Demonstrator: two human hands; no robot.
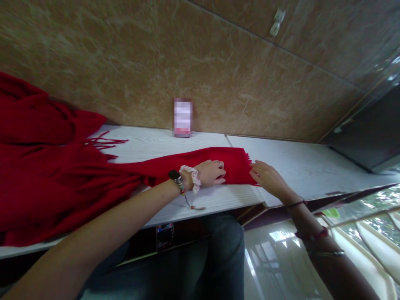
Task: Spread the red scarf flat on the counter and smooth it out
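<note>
**Right hand (269, 178) at the fringe (248, 157) of a red scarf (234, 164)**

Its fingers meet the fringe from the right; whether they pinch it, I cannot tell. The left hand (210, 173) lies palm-down on the cloth, fingers slightly apart, farther from that end. The scarf's long axis runs left to right along the white tabletop (300, 166), flat and narrow here, bunched in loose folds at far left.

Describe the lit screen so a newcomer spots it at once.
Find the brown marbled wall, then the white tabletop at its foot. Beyond the red cloth, a small phone-like device stands upright by the wall. Its screen is pale; the other device, below the tabletop edge, looks mostly dark.
</note>
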